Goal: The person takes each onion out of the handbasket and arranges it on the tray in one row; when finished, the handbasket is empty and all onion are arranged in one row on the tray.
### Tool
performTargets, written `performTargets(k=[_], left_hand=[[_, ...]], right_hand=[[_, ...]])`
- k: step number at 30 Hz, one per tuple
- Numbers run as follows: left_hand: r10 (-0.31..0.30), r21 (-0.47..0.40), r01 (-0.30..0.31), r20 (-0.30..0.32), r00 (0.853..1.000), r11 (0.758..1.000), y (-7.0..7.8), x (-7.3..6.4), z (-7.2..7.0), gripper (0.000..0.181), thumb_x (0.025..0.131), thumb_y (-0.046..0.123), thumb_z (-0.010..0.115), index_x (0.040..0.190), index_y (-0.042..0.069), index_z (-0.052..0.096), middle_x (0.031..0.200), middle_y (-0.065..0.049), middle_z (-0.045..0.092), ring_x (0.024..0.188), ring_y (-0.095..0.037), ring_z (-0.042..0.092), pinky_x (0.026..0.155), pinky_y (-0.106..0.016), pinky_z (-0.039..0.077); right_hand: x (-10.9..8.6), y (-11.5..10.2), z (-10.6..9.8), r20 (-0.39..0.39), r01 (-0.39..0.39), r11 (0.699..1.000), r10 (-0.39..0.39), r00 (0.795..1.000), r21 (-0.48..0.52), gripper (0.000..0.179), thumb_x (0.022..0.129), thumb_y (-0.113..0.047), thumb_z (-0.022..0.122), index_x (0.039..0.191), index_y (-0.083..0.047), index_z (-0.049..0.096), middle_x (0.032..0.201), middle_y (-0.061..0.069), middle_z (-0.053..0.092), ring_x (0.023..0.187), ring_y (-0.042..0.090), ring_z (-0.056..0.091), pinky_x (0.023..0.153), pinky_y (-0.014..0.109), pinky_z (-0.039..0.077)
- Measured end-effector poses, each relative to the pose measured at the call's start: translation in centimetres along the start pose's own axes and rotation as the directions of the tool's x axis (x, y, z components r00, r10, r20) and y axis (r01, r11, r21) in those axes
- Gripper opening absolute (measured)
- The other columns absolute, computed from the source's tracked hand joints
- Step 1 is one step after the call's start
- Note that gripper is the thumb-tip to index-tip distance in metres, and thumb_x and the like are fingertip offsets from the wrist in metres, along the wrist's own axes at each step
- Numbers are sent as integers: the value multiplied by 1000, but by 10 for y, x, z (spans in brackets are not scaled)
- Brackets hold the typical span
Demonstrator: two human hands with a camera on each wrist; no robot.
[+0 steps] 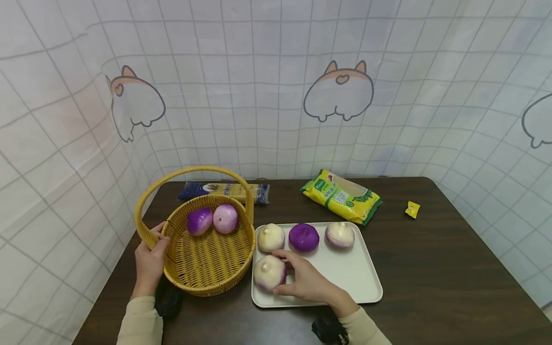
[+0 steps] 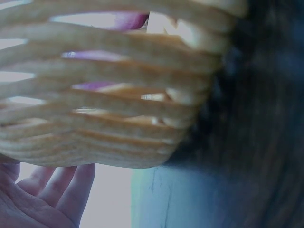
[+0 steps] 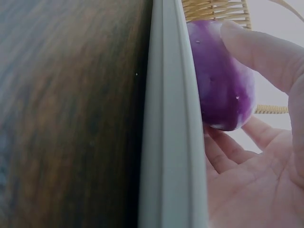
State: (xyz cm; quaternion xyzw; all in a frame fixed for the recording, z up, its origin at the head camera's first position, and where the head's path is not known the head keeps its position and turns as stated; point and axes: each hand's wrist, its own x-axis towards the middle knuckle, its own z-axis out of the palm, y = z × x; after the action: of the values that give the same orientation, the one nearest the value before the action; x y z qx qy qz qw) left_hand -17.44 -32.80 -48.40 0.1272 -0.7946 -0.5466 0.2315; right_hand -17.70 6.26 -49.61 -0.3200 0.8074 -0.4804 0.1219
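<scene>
In the head view, a yellow wicker basket [image 1: 207, 268] with a tall arched handle stands on the left, holding two purple onions, one darker [image 1: 200, 221] and one paler [image 1: 225, 219]. My left hand [image 1: 151, 256] grips its left side where the handle meets the rim. Beside the basket lies a white tray [image 1: 345, 278]. My right hand [image 1: 308, 282] holds a white-and-purple onion [image 1: 269, 273] at the tray's front left, thumb and fingers around it. Behind are a whitish onion [image 1: 271, 237], a deep purple one [image 1: 304, 237] and a pale one [image 1: 340, 235].
A blue and yellow noodle packet [image 1: 233, 190] lies behind the basket, partly hidden by it. A yellow-green Knorr bag [image 1: 342, 195] lies behind the tray, and a small yellow wrapped piece [image 1: 412, 209] to its right. Gridded white cloth [image 1: 276, 143] hangs beyond the dark table [image 1: 440, 278].
</scene>
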Motion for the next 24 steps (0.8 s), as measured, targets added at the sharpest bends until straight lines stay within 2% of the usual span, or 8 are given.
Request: performTargets(k=[10,17,24], left_hand=[[-5,2,5,-3,1000,1000,0,0,-1,18,98,12,54,97,-6,54,140,-10,55,124,-30,53,83,-7,41],[15,-2,-15,-5,1000,1000,-2,0,0,16,97,10,55,97,-6,54,140,-10,56,124,-30,54,83,-6,41],[15,-2,-15,-6,1000,1000,-1,1,1,15,97,10,54,96,-6,53,139,-11,56,124,-30,54,82,-7,41]], right_hand=[[1,-3,-4,-11,10,1000,-10,1000,24,76,77,-29,84,139,-5,46,135,3,54,109,22,60,96,40,47],[-3,-6,-7,-42,11,1000,-12,999,-29,65,85,-29,76,138,-4,47,135,9,54,108,23,59,94,38,49],[-4,-11,-12,-93,5,997,-13,996,-76,52,93,-29,68,135,-5,51,132,8,56,110,24,59,91,39,51]])
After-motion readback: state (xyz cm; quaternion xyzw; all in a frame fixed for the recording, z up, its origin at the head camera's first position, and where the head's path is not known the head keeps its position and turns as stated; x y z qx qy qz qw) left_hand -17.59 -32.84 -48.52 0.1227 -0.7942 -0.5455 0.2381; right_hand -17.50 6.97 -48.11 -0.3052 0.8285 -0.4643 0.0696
